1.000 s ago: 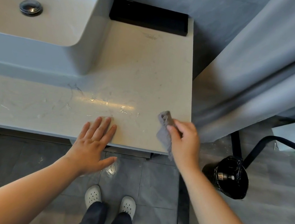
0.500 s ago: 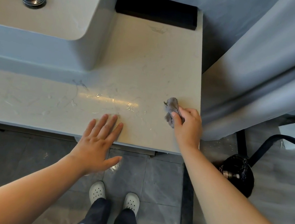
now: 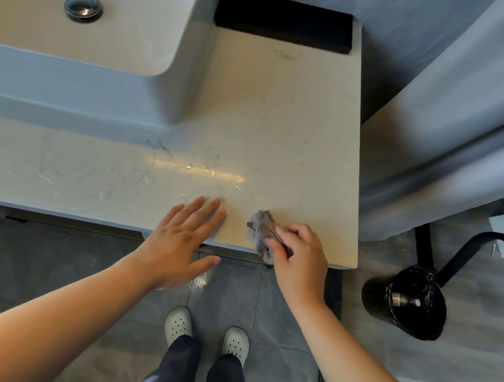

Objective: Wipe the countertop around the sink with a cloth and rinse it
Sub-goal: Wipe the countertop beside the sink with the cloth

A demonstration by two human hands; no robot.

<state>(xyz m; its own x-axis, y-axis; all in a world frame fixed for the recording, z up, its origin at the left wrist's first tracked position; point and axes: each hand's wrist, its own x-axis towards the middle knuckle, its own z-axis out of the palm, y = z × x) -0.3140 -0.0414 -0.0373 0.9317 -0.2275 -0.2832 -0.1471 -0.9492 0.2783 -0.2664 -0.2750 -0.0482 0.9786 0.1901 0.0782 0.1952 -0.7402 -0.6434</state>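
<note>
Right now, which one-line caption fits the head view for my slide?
Right hand grips a grey cloth at the countertop front edge; flat left hand rests beside it.

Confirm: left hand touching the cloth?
Apart. Head view shows a bare strip of countertop between the left hand and the cloth, which the right hand grips.

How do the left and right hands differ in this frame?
The left hand lies flat, fingers straight, holding nothing; the right hand curls round the cloth. The left hand touches the countertop bare; the right hand presses the cloth on it. Both sit at the front edge.
</note>
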